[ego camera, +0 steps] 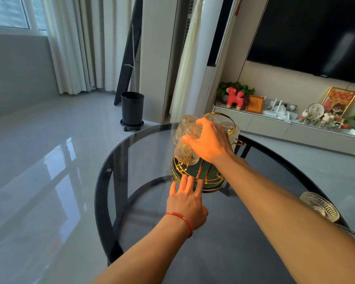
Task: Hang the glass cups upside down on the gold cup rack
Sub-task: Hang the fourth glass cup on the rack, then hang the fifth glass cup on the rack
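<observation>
both arms reach forward. the left hand (186, 198) lies flat, fingers spread, nearer. the right hand (208, 140) is farther, raised, fingers curled in a grip.

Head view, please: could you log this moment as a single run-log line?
right hand: gripping upside-down glass cup at gold cup rack | left hand: fingers at rack base | spare cup: on table
</observation>
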Tool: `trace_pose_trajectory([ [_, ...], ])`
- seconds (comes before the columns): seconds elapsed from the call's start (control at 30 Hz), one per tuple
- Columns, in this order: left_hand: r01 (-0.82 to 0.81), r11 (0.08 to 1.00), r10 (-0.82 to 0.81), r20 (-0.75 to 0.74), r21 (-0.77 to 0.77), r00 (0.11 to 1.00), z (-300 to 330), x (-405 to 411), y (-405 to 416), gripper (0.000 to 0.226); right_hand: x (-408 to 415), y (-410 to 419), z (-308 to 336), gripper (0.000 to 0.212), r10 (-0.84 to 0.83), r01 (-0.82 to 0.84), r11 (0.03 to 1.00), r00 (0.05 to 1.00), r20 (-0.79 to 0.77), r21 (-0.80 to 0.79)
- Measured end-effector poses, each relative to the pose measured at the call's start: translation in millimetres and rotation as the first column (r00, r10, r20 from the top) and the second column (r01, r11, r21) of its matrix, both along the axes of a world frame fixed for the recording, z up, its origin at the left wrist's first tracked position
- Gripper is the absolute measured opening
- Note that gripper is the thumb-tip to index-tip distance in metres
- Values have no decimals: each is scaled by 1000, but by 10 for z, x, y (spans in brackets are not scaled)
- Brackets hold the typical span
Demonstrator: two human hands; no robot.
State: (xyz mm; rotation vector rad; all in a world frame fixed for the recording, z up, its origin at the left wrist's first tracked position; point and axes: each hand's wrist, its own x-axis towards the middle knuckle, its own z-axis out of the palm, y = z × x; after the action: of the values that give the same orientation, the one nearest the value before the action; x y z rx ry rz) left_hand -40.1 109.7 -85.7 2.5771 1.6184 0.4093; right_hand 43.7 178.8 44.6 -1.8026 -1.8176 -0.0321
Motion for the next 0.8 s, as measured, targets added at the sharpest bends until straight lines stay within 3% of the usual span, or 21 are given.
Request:
trace_pose_trajectory([
  [0.13, -2, 1000, 2, -12, -4, 1000, 14, -2, -9, 72, -33, 8, -77, 56, -3, 6, 999, 998, 60, -52],
  [0.37, -26, 1000, 25, -26, -11, 999, 73, 36, -45, 66, 51, -105, -160, 59, 2, 14, 995, 985, 172, -95],
  [0.5, -12, 999, 12, 12, 32, 1000, 157, 93, -107, 47, 220, -389, -253, 52, 55, -68, 994, 987, 151, 84],
  [0.57, 46, 996, -54, 92, 82, 994, 203, 135, -136, 46, 373, -575, -298, 42, 48, -68, 979, 993, 109, 192],
  [0.67, 146, 984, -170, 291, 101, 942, 251, 214, -233, 47, 632, -888, -396, 39, 18, -27, 980, 999, 47, 197],
  [0.73, 204, 978, -159, 502, -35, 850, 294, 272, -346, 48, 820, -1124, -496, 41, 8, -14, 982, 999, 32, 186],
  [0.8, 269, 929, -20, 690, -255, 724, 345, 326, -470, 46, 1018, -1380, -603, 41, -11, 4, 980, 999, 35, 199],
])
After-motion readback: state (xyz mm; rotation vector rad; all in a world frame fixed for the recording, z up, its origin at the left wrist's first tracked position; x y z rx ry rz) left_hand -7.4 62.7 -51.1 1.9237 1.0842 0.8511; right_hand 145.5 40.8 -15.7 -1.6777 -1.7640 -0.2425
